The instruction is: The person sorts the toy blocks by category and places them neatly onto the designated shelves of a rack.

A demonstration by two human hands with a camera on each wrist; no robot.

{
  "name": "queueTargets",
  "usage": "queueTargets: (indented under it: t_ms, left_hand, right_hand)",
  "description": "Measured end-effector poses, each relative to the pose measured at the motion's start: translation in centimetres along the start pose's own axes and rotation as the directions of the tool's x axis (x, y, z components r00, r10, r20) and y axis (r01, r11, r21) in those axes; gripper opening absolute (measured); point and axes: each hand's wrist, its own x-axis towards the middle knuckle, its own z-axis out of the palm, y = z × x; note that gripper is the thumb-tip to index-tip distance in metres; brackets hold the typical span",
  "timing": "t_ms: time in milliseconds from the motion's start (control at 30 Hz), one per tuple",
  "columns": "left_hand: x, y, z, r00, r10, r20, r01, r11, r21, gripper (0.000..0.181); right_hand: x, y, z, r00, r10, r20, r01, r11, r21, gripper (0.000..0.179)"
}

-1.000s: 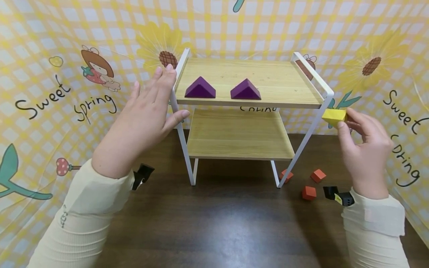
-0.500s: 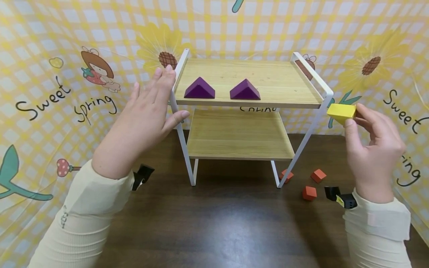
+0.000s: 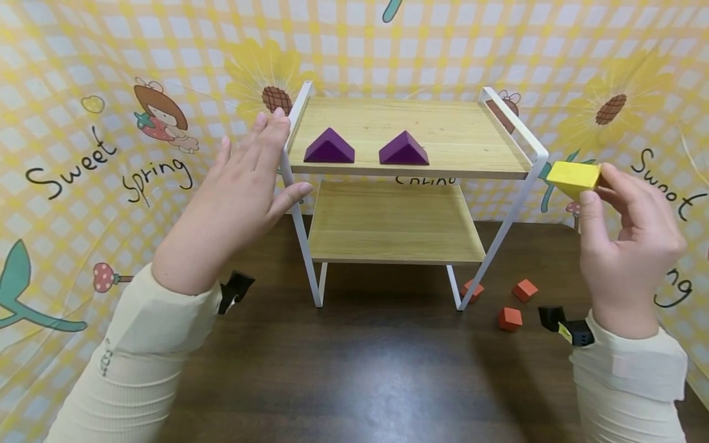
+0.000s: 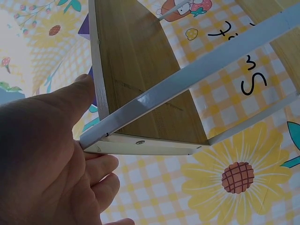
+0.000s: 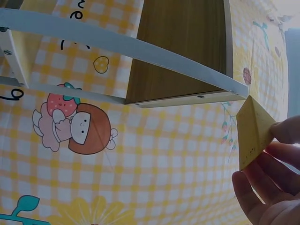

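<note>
My left hand (image 3: 235, 178) lies against the left front corner of a two-tier shelf (image 3: 388, 175), its fingers extended along the white side rail. In the left wrist view its thumb is at the front edge of the top board. My right hand (image 3: 634, 237) pinches a yellow triangular block (image 3: 573, 176) between thumb and fingers, held in the air just right of the shelf's right front corner. The right wrist view shows the block's triangular shape (image 5: 253, 131). Two purple triangular blocks, a left one (image 3: 330, 147) and a right one (image 3: 404, 149), sit near the top board's front edge.
Several orange blocks (image 3: 509, 319) lie on the dark floor (image 3: 360, 381) by the shelf's right leg. The lower board (image 3: 396, 221) sits beneath the top one. White rails (image 3: 515, 126) rise at both ends. Patterned yellow cloth (image 3: 388, 55) hangs behind and at both sides.
My right hand has moved right and slightly up with the yellow block, away from the shelf's right corner. The left hand has stayed in place.
</note>
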Motion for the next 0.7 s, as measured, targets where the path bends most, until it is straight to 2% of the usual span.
queueTargets:
  t_ms: [367, 700]
  left_hand:
    - [0.0, -0.1, 0.0, 1.0, 0.0, -0.007, 0.0, 1.0, -0.006, 0.082]
    - [0.1, -0.1, 0.1, 1.0, 0.01, -0.011, -0.01, 1.0, -0.001, 0.082]
  right_hand:
    - [0.4, -1.5, 0.4, 1.0, 0.002, -0.03, -0.001, 0.999, 0.045, 0.024]
    - [0.8, -3.4, 1.9, 0.995, -0.084, -0.053, 0.087, 0.994, 0.06, 0.021]
